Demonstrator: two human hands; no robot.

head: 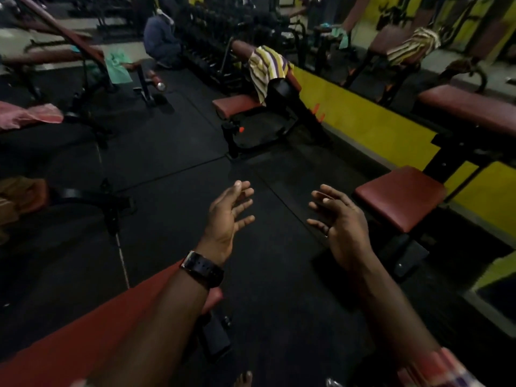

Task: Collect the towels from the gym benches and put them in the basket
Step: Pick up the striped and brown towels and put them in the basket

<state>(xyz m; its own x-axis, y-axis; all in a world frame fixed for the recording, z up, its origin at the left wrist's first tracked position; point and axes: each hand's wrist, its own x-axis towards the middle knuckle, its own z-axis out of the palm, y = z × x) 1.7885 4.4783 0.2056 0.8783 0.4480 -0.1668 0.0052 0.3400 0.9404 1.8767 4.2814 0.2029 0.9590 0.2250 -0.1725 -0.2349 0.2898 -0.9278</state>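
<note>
Left hand (229,216) and right hand (337,222) raised over the dark floor (167,219), palms facing each other, fingers spread and loose, holding nothing. Black watch (202,268) on the left wrist. At the left edge, pink towel (30,115) lying flat. Farther off, green towel (118,67) hanging from a long bench (50,55). Far middle, striped towel (266,68) draped over a sloped bench (240,48). Near right, red seat (402,196), apart from the right hand.
</note>
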